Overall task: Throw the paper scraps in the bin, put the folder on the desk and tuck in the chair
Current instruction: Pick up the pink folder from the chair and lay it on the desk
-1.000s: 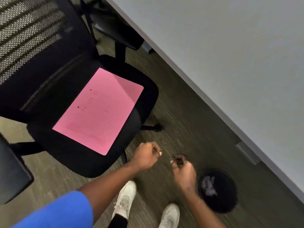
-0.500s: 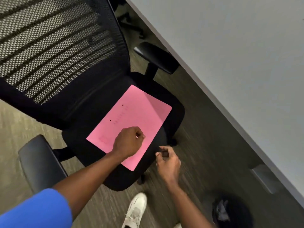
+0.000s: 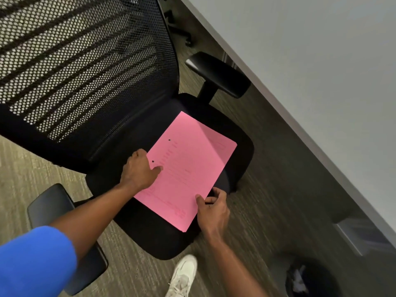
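Folder (image 3: 188,168), pink and flat, lies on the black chair (image 3: 150,236) seat. Left hand (image 3: 139,170) presses its 9 o'clock edge, fingers loosely spread; right hand (image 3: 213,211) pinches its 5 o'clock edge.

Folder (image 3: 188,168) on chair (image 3: 150,239) seat, desk (image 3: 310,71) to its right (bin (image 3: 310,281) under desk edge).

Both arms are stretched forward and down. The left hand (image 3: 139,170) is laid palm down, its knuckles are bent and the thumb is pointed to the right. The right hand (image 3: 212,207) is held lower and to the right, with the fingers curled and the thumb set against them in a pinch. A blue sleeve (image 3: 35,262) is seen on the left upper arm.
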{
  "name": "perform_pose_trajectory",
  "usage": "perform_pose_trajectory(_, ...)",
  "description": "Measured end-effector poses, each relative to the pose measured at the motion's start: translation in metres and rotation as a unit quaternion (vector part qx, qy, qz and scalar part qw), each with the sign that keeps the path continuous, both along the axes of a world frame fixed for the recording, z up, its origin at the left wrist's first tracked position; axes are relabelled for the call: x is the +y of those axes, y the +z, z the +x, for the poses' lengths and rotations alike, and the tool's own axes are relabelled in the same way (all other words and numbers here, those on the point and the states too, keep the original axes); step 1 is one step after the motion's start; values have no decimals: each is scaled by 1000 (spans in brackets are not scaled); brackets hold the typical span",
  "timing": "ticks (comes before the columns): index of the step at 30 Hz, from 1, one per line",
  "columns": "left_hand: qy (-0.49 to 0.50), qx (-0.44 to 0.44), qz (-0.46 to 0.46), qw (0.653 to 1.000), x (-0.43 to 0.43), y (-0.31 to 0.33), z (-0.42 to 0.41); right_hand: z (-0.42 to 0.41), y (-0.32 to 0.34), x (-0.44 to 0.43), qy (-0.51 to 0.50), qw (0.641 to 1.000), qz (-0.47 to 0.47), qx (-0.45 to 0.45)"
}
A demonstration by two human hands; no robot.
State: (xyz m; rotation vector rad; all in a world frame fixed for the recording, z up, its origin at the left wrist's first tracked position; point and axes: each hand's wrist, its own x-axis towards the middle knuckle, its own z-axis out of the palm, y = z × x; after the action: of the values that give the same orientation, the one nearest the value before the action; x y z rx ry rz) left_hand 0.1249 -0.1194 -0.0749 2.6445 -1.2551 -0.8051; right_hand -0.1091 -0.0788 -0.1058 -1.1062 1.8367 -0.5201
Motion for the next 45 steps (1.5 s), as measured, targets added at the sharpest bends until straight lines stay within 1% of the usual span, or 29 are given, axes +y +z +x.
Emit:
perform_pose_trajectory(3,6,-1,-7,1000,2,-4,-1,2,-3,-1,-7,1000,11,-8)
perform_pose_trajectory(8,44,24,-23,998,7,0,-5,-9,-7,-4,-38,998,9,-43)
perform_pose_trajectory(10,48,30,-25,998,14,4,-10,-18,-5,-3,-43,998,8,-44)
perform_pose_trajectory(17,57,33,-42,997,57,26,-40,-63,27,17,-23,998,4,-53)
perform_pose_trajectory(21,40,35,-48,997,99,44,-72,-95,66,39,-1,999,28,-43)
perform_pose_trajectory(26,38,54,-54,996,137,89,-110,-143,136,64,1,998,53,-31)
perform_pose_trajectory(33,15,85,-125,988,155,183,-165,-204,232,99,6,999,-2,-48)
perform_pose_trajectory(37,4,117,-159,980,161,234,-192,-232,280,116,6,998,-51,-43)
perform_pose_trajectory(40,-3,141,-175,974,167,265,-213,-253,308,127,-12,996,-75,-48)
perform_pose_trajectory(45,-25,167,-212,963,173,298,-253,-292,338,144,-16,993,-114,-24)
